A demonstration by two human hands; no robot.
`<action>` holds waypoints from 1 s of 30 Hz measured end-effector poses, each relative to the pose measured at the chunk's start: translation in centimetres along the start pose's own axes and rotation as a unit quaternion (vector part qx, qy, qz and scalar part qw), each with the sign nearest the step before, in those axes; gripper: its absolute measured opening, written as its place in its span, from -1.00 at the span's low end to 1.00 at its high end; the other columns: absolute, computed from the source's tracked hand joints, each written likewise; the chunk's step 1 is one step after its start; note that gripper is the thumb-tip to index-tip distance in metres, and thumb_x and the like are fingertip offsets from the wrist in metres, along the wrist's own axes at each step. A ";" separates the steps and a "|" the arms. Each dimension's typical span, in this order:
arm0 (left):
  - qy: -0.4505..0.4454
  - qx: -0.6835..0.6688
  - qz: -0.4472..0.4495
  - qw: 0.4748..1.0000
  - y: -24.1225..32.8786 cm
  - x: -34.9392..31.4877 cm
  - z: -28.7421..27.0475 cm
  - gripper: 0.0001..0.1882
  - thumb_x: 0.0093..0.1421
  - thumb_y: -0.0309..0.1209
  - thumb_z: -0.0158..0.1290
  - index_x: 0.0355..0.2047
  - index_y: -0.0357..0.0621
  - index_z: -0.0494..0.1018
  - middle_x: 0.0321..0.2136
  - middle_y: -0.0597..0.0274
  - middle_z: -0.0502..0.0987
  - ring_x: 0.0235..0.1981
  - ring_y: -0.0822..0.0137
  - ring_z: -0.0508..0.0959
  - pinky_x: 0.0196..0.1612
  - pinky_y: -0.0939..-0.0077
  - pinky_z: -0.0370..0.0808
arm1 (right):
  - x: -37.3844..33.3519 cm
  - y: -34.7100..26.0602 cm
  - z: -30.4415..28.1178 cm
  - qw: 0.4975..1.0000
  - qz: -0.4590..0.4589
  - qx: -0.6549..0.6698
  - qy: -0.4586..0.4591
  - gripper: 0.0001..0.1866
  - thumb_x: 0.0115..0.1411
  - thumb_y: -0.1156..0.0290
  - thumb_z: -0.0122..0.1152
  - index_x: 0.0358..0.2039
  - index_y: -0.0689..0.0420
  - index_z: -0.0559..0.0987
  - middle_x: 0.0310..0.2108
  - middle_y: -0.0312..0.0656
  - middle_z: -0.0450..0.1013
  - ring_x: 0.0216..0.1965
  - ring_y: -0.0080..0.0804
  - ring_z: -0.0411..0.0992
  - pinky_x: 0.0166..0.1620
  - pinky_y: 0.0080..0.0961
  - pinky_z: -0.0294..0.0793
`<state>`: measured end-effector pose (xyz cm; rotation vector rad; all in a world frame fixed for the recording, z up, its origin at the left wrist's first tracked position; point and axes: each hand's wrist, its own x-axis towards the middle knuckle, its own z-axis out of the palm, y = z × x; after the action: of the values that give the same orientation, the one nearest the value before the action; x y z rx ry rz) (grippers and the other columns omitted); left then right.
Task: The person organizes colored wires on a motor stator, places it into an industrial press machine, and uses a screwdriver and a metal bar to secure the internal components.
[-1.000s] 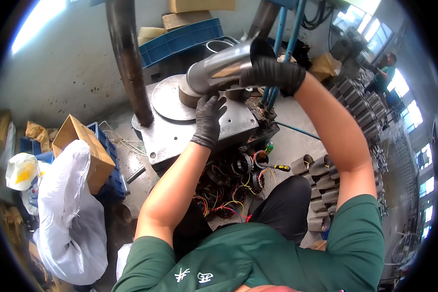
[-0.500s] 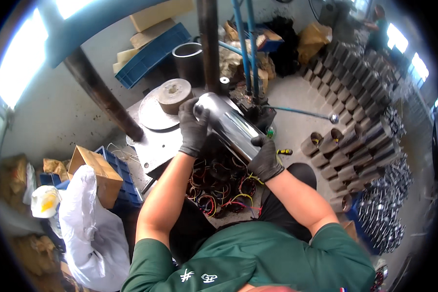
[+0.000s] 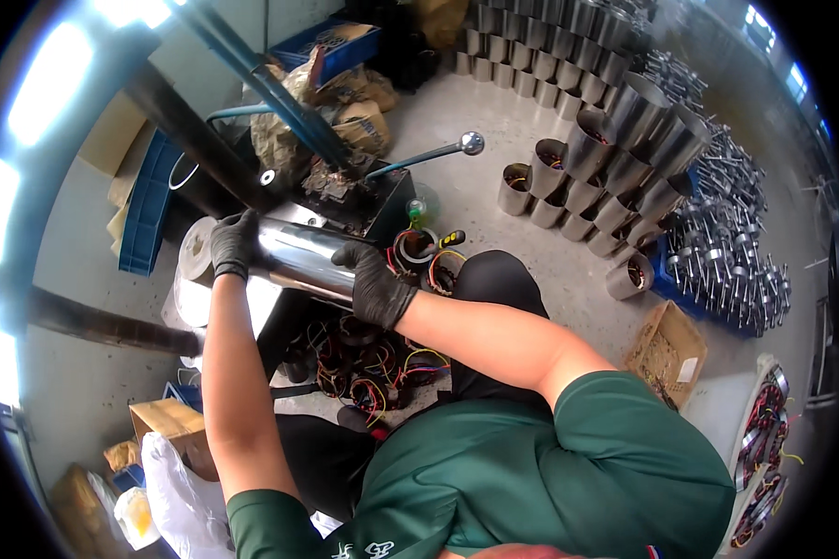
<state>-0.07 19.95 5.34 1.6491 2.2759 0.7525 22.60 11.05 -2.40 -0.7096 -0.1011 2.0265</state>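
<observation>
A shiny metal cylinder (image 3: 306, 253) lies across both hands, nearly level and tilted slightly down toward the right. My left hand (image 3: 235, 244), in a dark glove, grips its left end. My right hand (image 3: 378, 283), gloved likewise, is closed on its right end, thumb on top. Left of my left hand, a round metal block (image 3: 197, 250) stands on the press table, largely hidden behind that hand. Below the cylinder sit several wire-wound motor stators (image 3: 375, 359) with coloured leads.
The press has dark columns (image 3: 191, 135) and a blue lever with a ball knob (image 3: 472, 143). Stacked metal sleeves (image 3: 615, 172) stand on the floor at right, beside many shafted rotors (image 3: 722, 252). A wicker basket (image 3: 667, 354) and a cardboard box (image 3: 172, 430) flank me.
The view has swung to the right. The cylinder has turned from a steep slant to nearly level, with both hands still gripping its ends.
</observation>
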 end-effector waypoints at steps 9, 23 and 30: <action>0.081 0.010 -0.052 0.995 -1.0 2.0 0.6 -0.44 0.12 0.04 0.27 -0.08 -0.18 0.68 -0.14 -0.11 0.70 -0.02 0.02 0.66 0.10 0.28 0.50 | -6.1 -2.7 -0.5 0.996 0.066 -0.033 0.044 -0.55 -0.07 0.20 0.33 -0.17 0.12 0.54 -0.22 -0.09 0.49 -0.20 -0.24 0.42 -0.03 -0.29 0.43; 0.054 0.224 -0.086 0.969 1.7 -0.2 -2.0 -0.31 0.20 0.33 -0.02 -0.07 0.02 0.68 0.00 0.00 0.64 0.07 0.00 0.61 0.09 0.13 0.51 | -7.7 -17.0 -3.0 0.959 0.088 -0.263 -0.065 -0.44 0.15 0.39 0.01 0.18 0.33 0.45 0.07 0.07 0.54 0.04 -0.07 0.58 0.13 -0.16 0.64; 0.070 0.240 -0.067 0.966 0.4 -1.0 -2.8 -0.38 0.29 0.26 -0.03 -0.03 0.04 0.65 -0.01 0.04 0.64 0.05 0.01 0.61 0.06 0.22 0.49 | -5.2 -27.8 -15.4 0.883 0.027 -0.461 0.086 -0.87 0.21 0.39 0.14 -0.29 0.16 0.55 -0.21 -0.11 0.56 -0.22 -0.23 0.56 -0.10 -0.25 0.59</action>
<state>-0.76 18.36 7.80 1.6403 2.8048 0.3041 53.85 18.75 -3.32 -1.4782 -0.9975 1.8926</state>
